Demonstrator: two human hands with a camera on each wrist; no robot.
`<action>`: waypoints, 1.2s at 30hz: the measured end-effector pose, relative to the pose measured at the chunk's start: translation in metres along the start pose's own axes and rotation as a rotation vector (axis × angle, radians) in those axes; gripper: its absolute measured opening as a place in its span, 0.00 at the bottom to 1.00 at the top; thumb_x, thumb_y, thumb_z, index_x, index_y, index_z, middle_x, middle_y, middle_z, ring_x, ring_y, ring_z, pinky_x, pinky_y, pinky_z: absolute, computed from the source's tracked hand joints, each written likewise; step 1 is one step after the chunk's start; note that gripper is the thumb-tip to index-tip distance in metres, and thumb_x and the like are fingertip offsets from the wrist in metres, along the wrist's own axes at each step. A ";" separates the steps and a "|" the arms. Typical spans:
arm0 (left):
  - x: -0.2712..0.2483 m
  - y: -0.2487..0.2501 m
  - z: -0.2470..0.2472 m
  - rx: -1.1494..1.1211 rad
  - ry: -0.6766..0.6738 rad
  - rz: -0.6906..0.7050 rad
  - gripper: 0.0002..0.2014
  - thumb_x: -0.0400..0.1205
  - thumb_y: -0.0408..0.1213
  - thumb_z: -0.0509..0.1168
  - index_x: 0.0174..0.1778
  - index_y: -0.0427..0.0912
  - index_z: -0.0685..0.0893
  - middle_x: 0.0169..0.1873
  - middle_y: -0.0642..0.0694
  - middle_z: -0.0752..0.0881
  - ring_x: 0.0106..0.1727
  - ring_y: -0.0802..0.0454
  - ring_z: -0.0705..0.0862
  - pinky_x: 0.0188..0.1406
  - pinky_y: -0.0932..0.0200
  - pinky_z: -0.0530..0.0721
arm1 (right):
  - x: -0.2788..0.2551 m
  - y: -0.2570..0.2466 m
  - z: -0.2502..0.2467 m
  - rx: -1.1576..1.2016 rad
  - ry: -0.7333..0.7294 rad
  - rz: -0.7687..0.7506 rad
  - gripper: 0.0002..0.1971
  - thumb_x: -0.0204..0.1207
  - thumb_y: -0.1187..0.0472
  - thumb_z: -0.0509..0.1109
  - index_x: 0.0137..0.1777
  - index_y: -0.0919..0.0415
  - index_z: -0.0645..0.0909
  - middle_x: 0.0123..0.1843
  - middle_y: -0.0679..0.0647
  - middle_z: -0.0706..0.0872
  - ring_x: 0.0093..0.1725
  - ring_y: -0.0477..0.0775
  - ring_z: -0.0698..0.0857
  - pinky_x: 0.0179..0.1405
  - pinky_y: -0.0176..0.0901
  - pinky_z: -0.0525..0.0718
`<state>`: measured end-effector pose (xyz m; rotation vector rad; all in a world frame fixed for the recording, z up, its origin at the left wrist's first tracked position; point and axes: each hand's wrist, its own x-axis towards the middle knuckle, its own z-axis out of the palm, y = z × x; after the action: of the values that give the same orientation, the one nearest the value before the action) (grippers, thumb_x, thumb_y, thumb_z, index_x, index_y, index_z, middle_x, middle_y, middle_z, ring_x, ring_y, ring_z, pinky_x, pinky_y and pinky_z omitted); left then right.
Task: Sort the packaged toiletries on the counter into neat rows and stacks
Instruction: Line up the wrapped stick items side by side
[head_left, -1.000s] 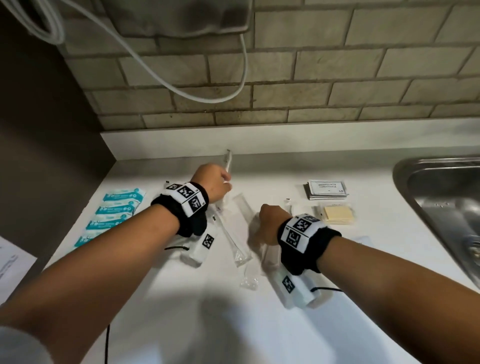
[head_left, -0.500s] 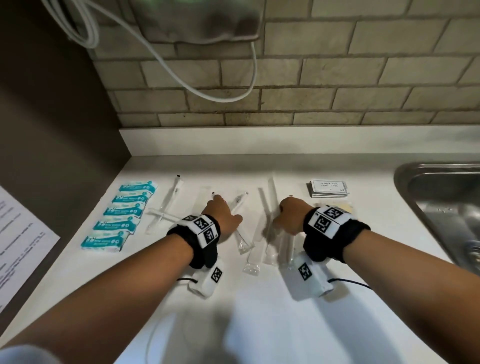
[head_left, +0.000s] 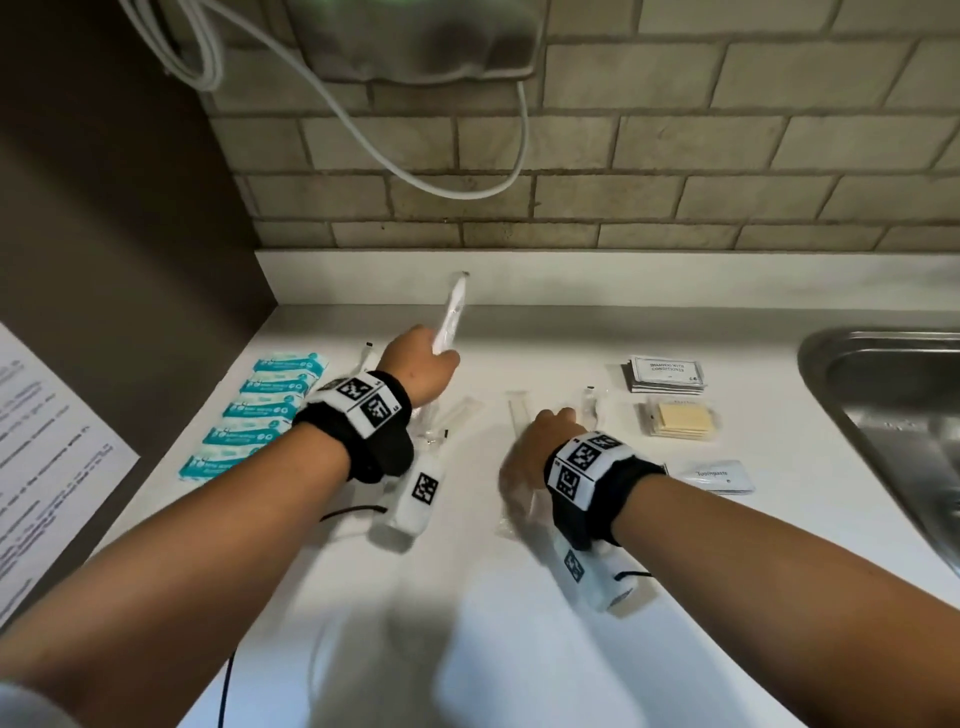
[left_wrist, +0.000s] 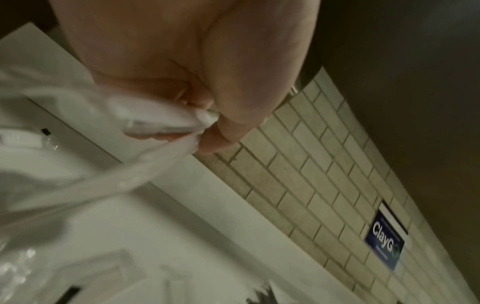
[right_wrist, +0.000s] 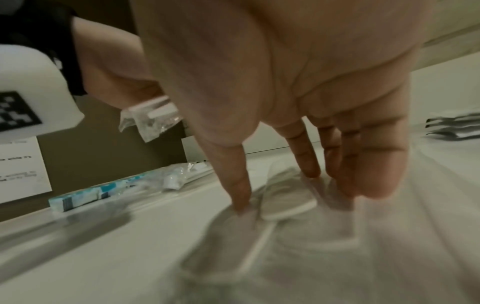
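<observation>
Left hand (head_left: 415, 371): grip pinched on the near end of one clear-wrapped toothbrush (head_left: 451, 317), raised off the tabletop (head_left: 519, 649), its long axis running up and away from the grip toward the tiled wall. Right hand (head_left: 537, 452): grip released, straight fingers (right_wrist: 306, 162) pressing down on further clear-wrapped toothbrushes (head_left: 517, 415) lying flat near mid-tabletop, long axes front to back. Judged relation: the started toothbrush row (head_left: 366, 358), just beside the teal packets (head_left: 260, 410), lies left of the lifted piece, so the left hand is the nearer one for laying it down parallel.
</observation>
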<state>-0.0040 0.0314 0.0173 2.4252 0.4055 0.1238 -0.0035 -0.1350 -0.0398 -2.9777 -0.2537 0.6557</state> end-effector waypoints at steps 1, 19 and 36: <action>-0.001 -0.001 -0.006 -0.037 0.005 0.010 0.11 0.82 0.40 0.60 0.53 0.36 0.79 0.45 0.39 0.83 0.43 0.40 0.80 0.40 0.56 0.73 | 0.000 -0.004 0.001 -0.073 0.010 -0.012 0.29 0.73 0.54 0.73 0.72 0.62 0.71 0.66 0.60 0.71 0.69 0.65 0.72 0.66 0.57 0.78; -0.025 -0.056 -0.040 -0.032 -0.111 0.008 0.09 0.82 0.43 0.59 0.54 0.44 0.78 0.41 0.45 0.82 0.41 0.45 0.79 0.39 0.55 0.74 | -0.021 -0.032 -0.027 0.127 -0.181 0.099 0.24 0.59 0.60 0.73 0.58 0.56 0.79 0.50 0.59 0.88 0.43 0.64 0.89 0.46 0.51 0.90; 0.002 -0.072 -0.036 0.697 -0.297 0.142 0.10 0.75 0.47 0.71 0.42 0.44 0.86 0.39 0.45 0.86 0.41 0.44 0.84 0.38 0.58 0.80 | -0.001 -0.011 -0.034 0.667 0.197 0.031 0.09 0.77 0.62 0.58 0.51 0.67 0.73 0.44 0.63 0.83 0.42 0.65 0.84 0.38 0.48 0.79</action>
<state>-0.0273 0.1062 -0.0009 3.0905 0.1480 -0.3748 0.0089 -0.1258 -0.0071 -2.3768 0.0278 0.3480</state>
